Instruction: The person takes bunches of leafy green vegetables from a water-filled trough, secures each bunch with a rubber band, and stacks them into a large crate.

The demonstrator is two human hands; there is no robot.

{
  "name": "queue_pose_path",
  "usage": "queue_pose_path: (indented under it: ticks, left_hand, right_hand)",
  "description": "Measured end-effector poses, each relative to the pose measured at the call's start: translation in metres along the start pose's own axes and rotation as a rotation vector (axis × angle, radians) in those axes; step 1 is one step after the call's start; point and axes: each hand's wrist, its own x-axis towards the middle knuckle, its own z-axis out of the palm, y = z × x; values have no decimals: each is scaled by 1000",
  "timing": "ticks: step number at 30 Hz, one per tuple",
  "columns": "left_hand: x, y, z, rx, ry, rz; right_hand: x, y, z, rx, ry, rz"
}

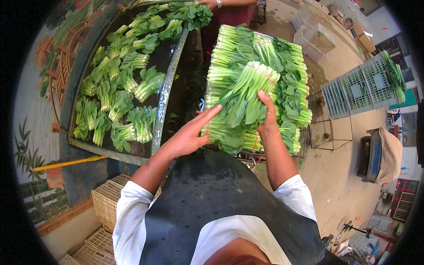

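My right hand grips a large bunch of leafy greens, with its pale cut stems towards the upper right and the leaves towards me. A red band goes around the stems. Flat and with the thumb apart, my left hand is at the left side of this bunch; its fingertips reach the leaves, though whether they press on them I cannot tell. Below the bunch is a crate heaped with banded greens, stacked in rows with stems facing outward on both sides.
Left of the crate stands a wet metal-edged trough with several banded bunches in it. Another person's hand touches greens at its far end. Stacked plastic crates stand at right; woven baskets lie lower left.
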Motion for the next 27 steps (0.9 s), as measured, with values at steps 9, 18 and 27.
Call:
queue_pose_path:
  ticks: [9,18,27]
  left_hand:
    - [-18,-89,2,97,235,-82]
    - [-46,-149,68,324,155,16]
    - [-67,-156,71,477,184,175]
  right_hand:
    - [-3,-54,-25,-771,-81,-113]
    - [37,5,26,-2200,-429,-234]
    - [23,87,-31,-2001,-502,-308]
